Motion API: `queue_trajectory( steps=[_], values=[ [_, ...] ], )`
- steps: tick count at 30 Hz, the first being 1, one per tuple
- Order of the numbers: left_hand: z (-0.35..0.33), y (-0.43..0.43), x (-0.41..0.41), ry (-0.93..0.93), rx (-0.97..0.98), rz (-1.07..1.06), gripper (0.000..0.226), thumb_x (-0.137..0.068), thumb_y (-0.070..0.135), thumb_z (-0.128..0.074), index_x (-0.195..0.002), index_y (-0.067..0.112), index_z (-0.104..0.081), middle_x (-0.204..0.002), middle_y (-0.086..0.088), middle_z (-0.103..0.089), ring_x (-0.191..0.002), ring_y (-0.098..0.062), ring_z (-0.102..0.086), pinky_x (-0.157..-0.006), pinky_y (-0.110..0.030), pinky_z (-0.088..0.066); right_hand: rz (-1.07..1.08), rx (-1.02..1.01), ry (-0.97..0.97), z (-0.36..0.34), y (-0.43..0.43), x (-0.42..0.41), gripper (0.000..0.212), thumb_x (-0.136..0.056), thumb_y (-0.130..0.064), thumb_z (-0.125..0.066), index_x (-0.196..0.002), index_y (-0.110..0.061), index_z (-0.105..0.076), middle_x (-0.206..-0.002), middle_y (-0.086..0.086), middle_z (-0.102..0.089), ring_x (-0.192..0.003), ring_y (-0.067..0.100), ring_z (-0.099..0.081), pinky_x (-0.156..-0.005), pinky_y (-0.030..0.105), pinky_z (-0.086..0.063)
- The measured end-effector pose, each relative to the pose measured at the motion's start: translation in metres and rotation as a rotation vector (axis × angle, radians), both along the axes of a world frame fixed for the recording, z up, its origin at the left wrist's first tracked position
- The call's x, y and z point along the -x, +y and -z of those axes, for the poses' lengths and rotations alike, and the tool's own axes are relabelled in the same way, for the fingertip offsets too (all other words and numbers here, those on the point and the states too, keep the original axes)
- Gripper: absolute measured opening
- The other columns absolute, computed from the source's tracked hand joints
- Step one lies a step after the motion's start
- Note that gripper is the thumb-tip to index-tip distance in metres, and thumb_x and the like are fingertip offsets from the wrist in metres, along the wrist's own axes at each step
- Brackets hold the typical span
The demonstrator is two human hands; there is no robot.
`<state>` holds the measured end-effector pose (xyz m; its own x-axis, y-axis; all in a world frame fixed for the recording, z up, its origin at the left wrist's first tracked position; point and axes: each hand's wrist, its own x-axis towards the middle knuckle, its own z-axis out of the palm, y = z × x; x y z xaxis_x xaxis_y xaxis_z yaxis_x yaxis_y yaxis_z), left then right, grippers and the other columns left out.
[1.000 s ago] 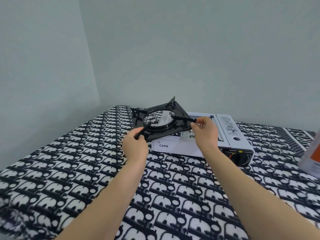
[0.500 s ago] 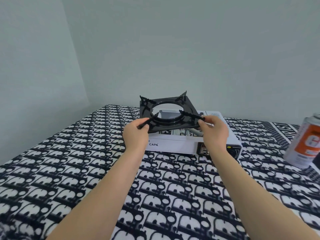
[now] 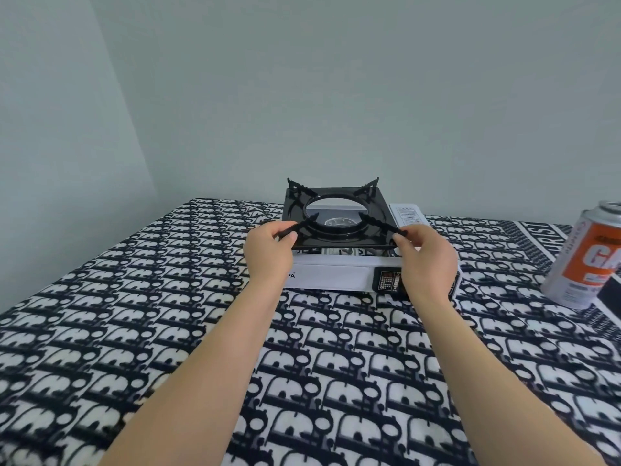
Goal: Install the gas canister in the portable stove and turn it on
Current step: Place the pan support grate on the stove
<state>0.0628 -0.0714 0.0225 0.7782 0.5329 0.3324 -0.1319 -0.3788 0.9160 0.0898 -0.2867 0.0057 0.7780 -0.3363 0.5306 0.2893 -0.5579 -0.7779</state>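
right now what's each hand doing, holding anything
Left hand: closed, fingers pinching the near left prong of the grate.
Right hand: closed, pinching the grate's near right prong, held just above the stove.

Premises are presenting as a domestic room, most likely within a home. Plain pale walls [image 3: 336, 95] are meeting at a corner on the left, bare of fittings. A soft fabric cover [image 3: 134, 331] with a repeating black-and-white print is covering the working surface, as a bedspread or household cloth would. Whether a bed or a table is lying beneath cannot be determined.
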Motion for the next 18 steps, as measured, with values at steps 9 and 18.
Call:
queue_trajectory(
  steps=[9, 18],
  values=[
    [0.009, -0.004, -0.012, 0.008, -0.119, -0.042, 0.023, -0.091, 0.006, -0.063, -0.108, 0.016, -0.074, -0.114, -0.002, -0.071, -0.093, -0.009, -0.057, -0.081, -0.02, -0.042, 0.068, 0.085, 0.002, 0.014, -0.002, -0.002, 0.005, -0.089, -0.028, -0.065, -0.087, -0.027, -0.069, -0.072, -0.005, -0.069, -0.071, 0.02, -0.061, -0.082, 0.048, -0.048],
    [0.021, -0.007, -0.015, 0.015, -0.107, -0.083, 0.022, -0.09, 0.006, -0.064, -0.107, 0.015, -0.075, -0.107, -0.003, -0.073, -0.096, -0.018, -0.066, -0.089, -0.034, -0.053, 0.081, 0.159, -0.012, 0.017, -0.003, -0.006, 0.008, -0.089, -0.027, -0.065, -0.088, -0.022, -0.071, -0.069, -0.005, -0.069, -0.073, 0.019, -0.063, -0.083, 0.047, -0.047]
  ],
)
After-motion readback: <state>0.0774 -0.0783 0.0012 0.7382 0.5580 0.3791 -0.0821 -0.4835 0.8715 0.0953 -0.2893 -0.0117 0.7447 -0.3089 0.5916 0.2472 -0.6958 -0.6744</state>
